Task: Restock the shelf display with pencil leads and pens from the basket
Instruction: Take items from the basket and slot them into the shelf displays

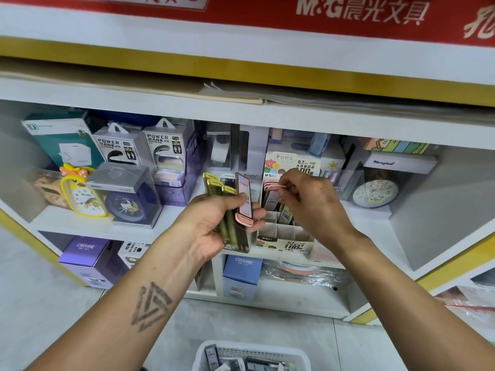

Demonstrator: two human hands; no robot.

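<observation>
My left hand (214, 226) grips a bundle of pencil lead cases in front of the shelf: several olive-green ones (214, 188) and a pink-capped one (244, 202) at the front. My right hand (308, 202) pinches a pink-capped lead case (273, 186) standing in the cardboard display box (284, 241), which has divided slots and a 0.7 mm HB label. Other lead cases (286, 212) stand in its slots. The white basket (302, 356) sits on the floor at the bottom edge, holding several dark packs.
Power bank boxes (120, 145), a yellow clock (80, 194) and a blue clock in a clear case (126, 204) fill the shelf to the left. A round clock (375, 194) stands to the right. Purple and blue boxes (241, 277) sit below.
</observation>
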